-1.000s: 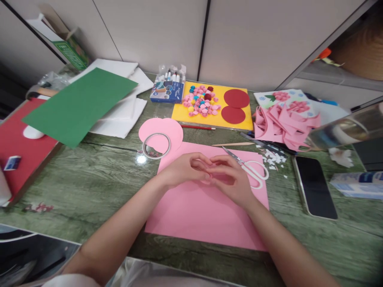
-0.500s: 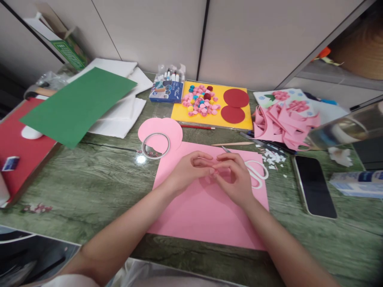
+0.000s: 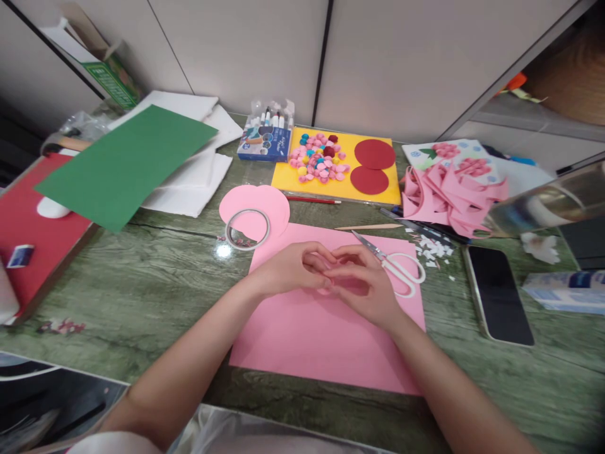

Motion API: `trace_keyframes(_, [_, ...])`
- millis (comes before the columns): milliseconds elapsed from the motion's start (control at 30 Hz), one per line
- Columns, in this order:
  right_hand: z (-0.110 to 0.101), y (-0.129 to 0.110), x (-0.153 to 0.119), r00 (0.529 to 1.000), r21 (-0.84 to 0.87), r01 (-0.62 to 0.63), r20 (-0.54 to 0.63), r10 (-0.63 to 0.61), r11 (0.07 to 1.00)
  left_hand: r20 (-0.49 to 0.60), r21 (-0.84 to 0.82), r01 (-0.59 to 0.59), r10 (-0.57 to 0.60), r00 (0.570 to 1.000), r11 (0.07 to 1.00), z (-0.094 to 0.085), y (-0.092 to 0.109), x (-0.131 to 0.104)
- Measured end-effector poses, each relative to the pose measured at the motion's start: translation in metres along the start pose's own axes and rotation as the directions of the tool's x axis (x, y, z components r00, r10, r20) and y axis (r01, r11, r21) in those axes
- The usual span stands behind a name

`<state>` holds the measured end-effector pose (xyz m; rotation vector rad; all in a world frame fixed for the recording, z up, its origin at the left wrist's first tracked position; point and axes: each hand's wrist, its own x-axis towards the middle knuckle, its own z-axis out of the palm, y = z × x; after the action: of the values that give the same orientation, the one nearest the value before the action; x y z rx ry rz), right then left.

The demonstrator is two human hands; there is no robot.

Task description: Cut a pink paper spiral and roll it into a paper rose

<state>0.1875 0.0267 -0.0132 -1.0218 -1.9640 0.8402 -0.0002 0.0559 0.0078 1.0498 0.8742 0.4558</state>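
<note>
Over a pink sheet of paper (image 3: 326, 347), my left hand (image 3: 295, 268) and my right hand (image 3: 366, 284) meet at the fingertips. Both are closed, with curled fingers, around a small pink piece (image 3: 325, 291) that is mostly hidden; it looks like paper. White-handled scissors (image 3: 401, 274) lie beside my right hand, partly on the sheet. Pink paper circles (image 3: 236, 197) overlap the sheet's upper left corner, and a roll of tape (image 3: 228, 236) rests on them.
Behind are a yellow sheet (image 3: 331, 193) with small coloured balls (image 3: 321, 167) and dark red circles (image 3: 373, 154), and a marker box (image 3: 265, 148). Pink scraps (image 3: 444, 195), white bits (image 3: 432, 249) and a phone (image 3: 498, 293) lie right. Green paper (image 3: 127, 164) lies left.
My fingertips have shifted slightly down and left, still together around the small pink piece. More of the scissors' blades now shows beside my right hand.
</note>
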Motion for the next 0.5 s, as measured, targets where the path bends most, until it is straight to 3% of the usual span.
trace_keyframes(100, [0.0, 0.0, 0.0, 0.998, -0.047, -0.012, -0.055, 0.01, 0.999, -0.063, 0.005, -0.039, 0.039, 0.997, 0.999, 0.004, -0.002, 0.001])
trace_keyframes(300, [0.002, 0.003, -0.001, 0.982, -0.127, -0.067, -0.183, 0.043, 0.99, -0.224, -0.191, -0.105, 0.061, 0.973, 0.976, 0.017, -0.01, 0.007])
trace_keyframes(500, [0.001, 0.003, 0.001, 0.986, -0.099, -0.077, -0.153, 0.062, 0.992, -0.222, -0.307, -0.097, 0.028, 0.975, 0.947, 0.018, -0.012, 0.009])
